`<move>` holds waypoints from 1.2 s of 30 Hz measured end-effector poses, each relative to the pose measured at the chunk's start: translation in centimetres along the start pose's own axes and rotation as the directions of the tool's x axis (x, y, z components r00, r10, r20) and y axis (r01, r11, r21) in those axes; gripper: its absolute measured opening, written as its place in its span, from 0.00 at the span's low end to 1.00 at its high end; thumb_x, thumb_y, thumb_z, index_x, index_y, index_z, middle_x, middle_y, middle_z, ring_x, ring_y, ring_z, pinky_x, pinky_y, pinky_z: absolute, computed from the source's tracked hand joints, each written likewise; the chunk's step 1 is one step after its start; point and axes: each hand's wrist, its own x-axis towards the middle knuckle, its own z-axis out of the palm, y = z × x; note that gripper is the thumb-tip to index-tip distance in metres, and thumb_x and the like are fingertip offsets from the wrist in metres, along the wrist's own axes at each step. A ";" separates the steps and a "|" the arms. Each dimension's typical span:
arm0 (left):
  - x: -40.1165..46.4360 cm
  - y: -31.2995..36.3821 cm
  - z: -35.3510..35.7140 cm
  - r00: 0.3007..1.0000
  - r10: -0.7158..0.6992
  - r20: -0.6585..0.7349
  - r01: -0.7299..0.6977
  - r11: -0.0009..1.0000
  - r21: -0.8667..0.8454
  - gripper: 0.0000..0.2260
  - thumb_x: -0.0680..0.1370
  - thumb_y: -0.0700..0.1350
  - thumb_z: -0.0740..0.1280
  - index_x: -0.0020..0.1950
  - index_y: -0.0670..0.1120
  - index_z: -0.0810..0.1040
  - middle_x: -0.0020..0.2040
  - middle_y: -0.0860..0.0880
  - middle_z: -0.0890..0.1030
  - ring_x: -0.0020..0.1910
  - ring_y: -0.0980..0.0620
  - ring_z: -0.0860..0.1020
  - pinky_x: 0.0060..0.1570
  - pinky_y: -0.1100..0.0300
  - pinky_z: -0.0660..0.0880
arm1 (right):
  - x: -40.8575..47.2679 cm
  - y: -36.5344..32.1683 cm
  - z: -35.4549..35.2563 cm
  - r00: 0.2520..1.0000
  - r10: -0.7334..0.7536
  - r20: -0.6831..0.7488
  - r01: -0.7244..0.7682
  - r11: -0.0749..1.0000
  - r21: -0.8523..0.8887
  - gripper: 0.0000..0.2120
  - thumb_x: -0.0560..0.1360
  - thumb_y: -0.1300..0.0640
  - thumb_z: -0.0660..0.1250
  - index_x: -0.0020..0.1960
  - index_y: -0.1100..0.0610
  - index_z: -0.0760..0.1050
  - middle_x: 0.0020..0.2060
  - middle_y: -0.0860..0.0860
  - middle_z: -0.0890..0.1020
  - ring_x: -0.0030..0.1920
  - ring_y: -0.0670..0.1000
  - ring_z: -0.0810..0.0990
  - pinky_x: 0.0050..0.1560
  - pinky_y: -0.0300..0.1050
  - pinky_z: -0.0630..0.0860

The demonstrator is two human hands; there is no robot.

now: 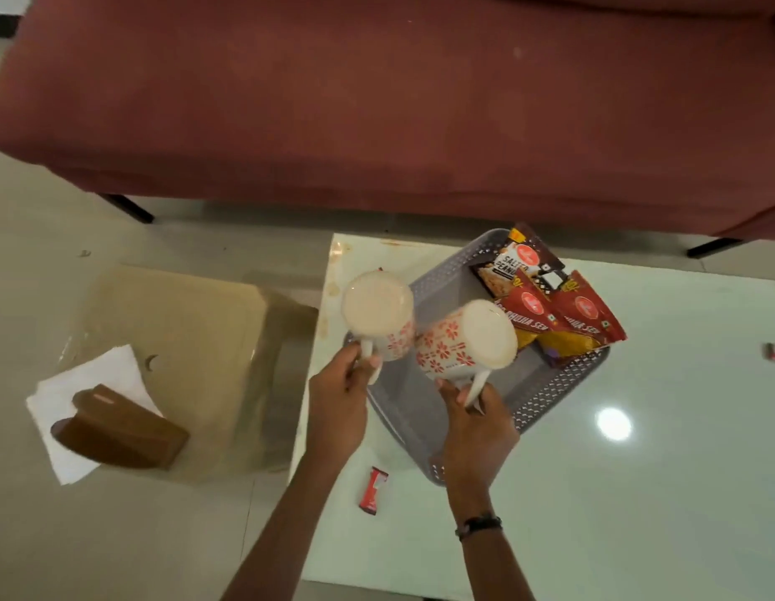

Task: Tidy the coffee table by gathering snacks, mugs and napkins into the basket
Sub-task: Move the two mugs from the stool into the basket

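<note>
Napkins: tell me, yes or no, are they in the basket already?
No. The white napkins lie under a brown holder on the side stool, away from the grey basket on the table.

2 white mugs with red flower prints are held by their handles above a grey perforated basket [550, 396] on the pale glass coffee table [659, 470]. The left hand [338, 401] grips the left mug [377, 314], the right hand [477, 431] the right mug [464, 340] — both tipped, their round pale ends facing the camera. 3 snack packets [550, 305] lean in the basket's far corner. A small red sachet [372, 490] lies on the table near the basket — white napkins [73, 396] sit in a brown holder [121, 431] on a side table to the left.
</note>
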 end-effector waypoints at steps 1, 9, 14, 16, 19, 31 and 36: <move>0.3 0.5 1.4 0.999 0.014 0.034 -0.015 1.000 0.017 0.08 0.78 0.45 0.64 0.46 0.41 0.77 0.37 0.43 0.78 0.34 0.57 0.70 0.31 0.70 0.66 | 0.5 0.8 -0.6 0.999 0.025 -0.043 -0.025 1.000 -0.007 0.08 0.67 0.59 0.76 0.40 0.62 0.80 0.30 0.50 0.80 0.31 0.48 0.74 0.29 0.26 0.68; 3.9 -0.5 8.3 0.970 0.049 0.237 -0.088 0.983 0.159 0.06 0.77 0.42 0.65 0.50 0.43 0.79 0.39 0.49 0.79 0.36 0.58 0.73 0.33 0.72 0.66 | 2.9 4.8 -0.5 0.953 0.181 -0.245 -0.187 0.982 0.001 0.08 0.70 0.61 0.73 0.49 0.60 0.81 0.38 0.53 0.84 0.38 0.51 0.79 0.31 0.27 0.67; 4.9 -1.9 9.5 0.953 0.053 0.297 -0.129 0.962 0.242 0.09 0.78 0.44 0.64 0.55 0.42 0.79 0.45 0.49 0.80 0.44 0.54 0.76 0.34 0.76 0.67 | 3.1 6.0 1.1 0.898 0.289 -0.333 -0.279 0.957 0.079 0.07 0.71 0.63 0.70 0.49 0.56 0.79 0.41 0.53 0.84 0.40 0.50 0.78 0.40 0.39 0.74; 5.0 -2.1 9.6 0.946 0.066 0.317 -0.148 0.959 0.243 0.11 0.78 0.44 0.63 0.57 0.40 0.78 0.45 0.50 0.78 0.45 0.55 0.75 0.35 0.78 0.67 | 3.2 6.2 1.7 0.895 0.285 -0.343 -0.284 0.957 0.056 0.06 0.71 0.63 0.69 0.47 0.56 0.78 0.47 0.55 0.84 0.45 0.54 0.80 0.44 0.46 0.79; 5.1 -2.4 9.7 0.939 0.074 0.337 -0.163 0.956 0.244 0.11 0.79 0.42 0.62 0.57 0.39 0.77 0.45 0.50 0.78 0.42 0.58 0.74 0.36 0.79 0.66 | 3.2 6.3 2.8 0.899 0.325 -0.292 -0.341 0.940 -0.003 0.08 0.73 0.61 0.66 0.52 0.58 0.77 0.54 0.55 0.82 0.51 0.57 0.80 0.48 0.51 0.79; 6.8 -3.0 9.8 0.923 0.033 0.383 -0.143 0.954 0.263 0.10 0.80 0.42 0.60 0.58 0.44 0.77 0.45 0.50 0.80 0.46 0.53 0.77 0.39 0.73 0.68 | 2.3 6.5 3.1 0.948 0.303 -0.092 -0.300 0.953 0.045 0.14 0.71 0.57 0.73 0.53 0.61 0.76 0.46 0.56 0.83 0.48 0.55 0.80 0.46 0.46 0.77; 6.7 -3.1 9.8 0.919 0.022 0.393 -0.154 0.939 0.309 0.10 0.80 0.43 0.60 0.59 0.44 0.76 0.47 0.48 0.80 0.46 0.52 0.77 0.38 0.61 0.67 | 2.5 6.5 2.7 0.942 0.330 -0.054 -0.328 0.944 0.048 0.13 0.70 0.59 0.74 0.51 0.61 0.77 0.45 0.55 0.84 0.47 0.53 0.81 0.48 0.47 0.77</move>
